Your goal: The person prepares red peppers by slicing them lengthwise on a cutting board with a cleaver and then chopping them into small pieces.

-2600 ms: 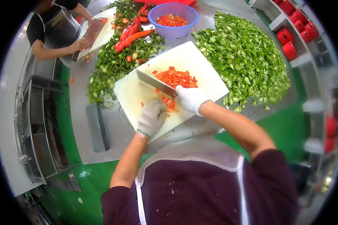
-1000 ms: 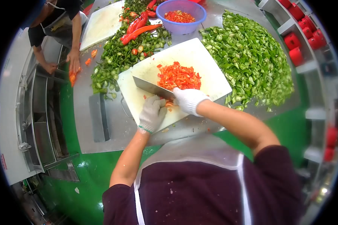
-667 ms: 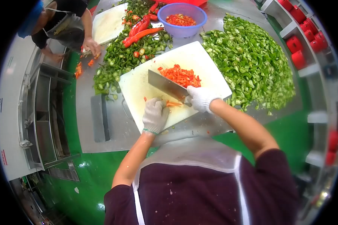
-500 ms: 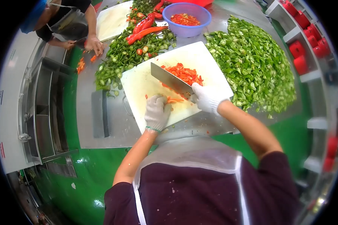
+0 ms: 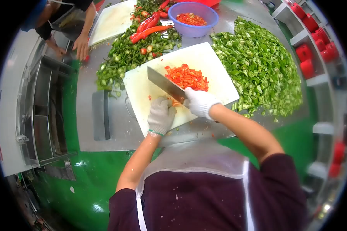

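On the white cutting board [image 5: 219, 73] lies a heap of chopped red pepper [image 5: 189, 77]. My right hand [image 5: 199, 103], in a white glove, is closed round the handle end of a broad cleaver [image 5: 164, 84]. The blade slants up to the left, between the heap and my left hand [image 5: 161, 114]. That gloved hand rests on the board with its fingers curled against some red pepper strips [image 5: 176, 103], which the blade partly covers. Its fingertips are partly hidden.
Chopped green peppers [image 5: 258, 69] are piled at the right. Beyond the board are green stem ends [image 5: 127, 54], whole red peppers [image 5: 148, 32] and a blue bowl [image 5: 192, 29] of red pieces. A dark block [image 5: 100, 115] lies left. A co-worker's hand [image 5: 81, 46] is at the upper left.
The cleaver and my right hand have shifted left, closer to my left hand. The co-worker's hand has moved left, and the orange-red scraps beside it have left the table edge.
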`<state>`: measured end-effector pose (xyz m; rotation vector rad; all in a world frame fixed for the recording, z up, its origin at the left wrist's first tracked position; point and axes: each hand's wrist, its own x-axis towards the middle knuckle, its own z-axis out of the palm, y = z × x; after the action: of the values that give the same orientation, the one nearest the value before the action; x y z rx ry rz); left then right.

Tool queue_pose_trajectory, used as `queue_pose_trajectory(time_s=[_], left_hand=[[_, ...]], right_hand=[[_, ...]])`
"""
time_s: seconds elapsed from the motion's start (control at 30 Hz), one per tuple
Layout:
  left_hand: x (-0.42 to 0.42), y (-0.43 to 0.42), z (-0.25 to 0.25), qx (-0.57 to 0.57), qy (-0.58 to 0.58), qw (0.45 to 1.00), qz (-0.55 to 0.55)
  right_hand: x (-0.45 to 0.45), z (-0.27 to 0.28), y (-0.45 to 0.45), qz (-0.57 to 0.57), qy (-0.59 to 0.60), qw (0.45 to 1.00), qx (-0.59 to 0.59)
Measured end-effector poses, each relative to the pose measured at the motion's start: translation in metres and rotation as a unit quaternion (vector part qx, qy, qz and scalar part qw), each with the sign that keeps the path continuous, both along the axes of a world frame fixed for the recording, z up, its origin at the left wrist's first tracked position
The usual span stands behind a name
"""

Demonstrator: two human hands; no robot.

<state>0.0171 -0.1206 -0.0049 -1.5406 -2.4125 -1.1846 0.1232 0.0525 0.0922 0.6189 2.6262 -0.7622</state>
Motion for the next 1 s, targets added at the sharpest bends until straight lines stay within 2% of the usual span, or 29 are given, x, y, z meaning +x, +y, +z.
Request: queue_pose_trajectory(time_s=[0.07,0.2,0.3,0.4,0.5,0.77,0.9,1.0], left_hand=[[0.006,-0.005,-0.002,0.013,0.005,1.0,0.011],[0.006,0.0,-0.003,0.021,0.022,0.999,0.031],[0.006,0.0,0.002,-0.005,-0.006,1.0,0.021],[0.005,0.002,0.001,0.004,-0.017,1.0,0.02],[0.004,0.003,0.0,0.004,-0.009,1.0,0.003],[0.008,0.001,0.0,0.022,0.009,1.0,0.016],[0.005,0.001,-0.003,0.001,-0.002,1.0,0.018],[0.006,0.0,-0.003,0.005,0.008,1.0,0.014]], right_hand=[[0.011,0.017,0.001,-0.012,0.006,1.0,-0.016],[0.02,0.041,0.004,0.013,-0.016,0.999,0.039],[0.014,0.036,0.002,0.019,-0.047,0.998,0.043],[-0.005,-0.017,0.003,-0.034,-0.037,0.998,0.027],[-0.017,-0.005,0.005,0.02,-0.014,0.998,0.054],[-0.01,0.02,0.005,0.031,-0.033,0.998,0.04],[-0.028,-0.01,-0.003,0.008,-0.027,0.999,0.024],[-0.044,-0.011,0.0,-0.019,-0.009,1.0,-0.002]])
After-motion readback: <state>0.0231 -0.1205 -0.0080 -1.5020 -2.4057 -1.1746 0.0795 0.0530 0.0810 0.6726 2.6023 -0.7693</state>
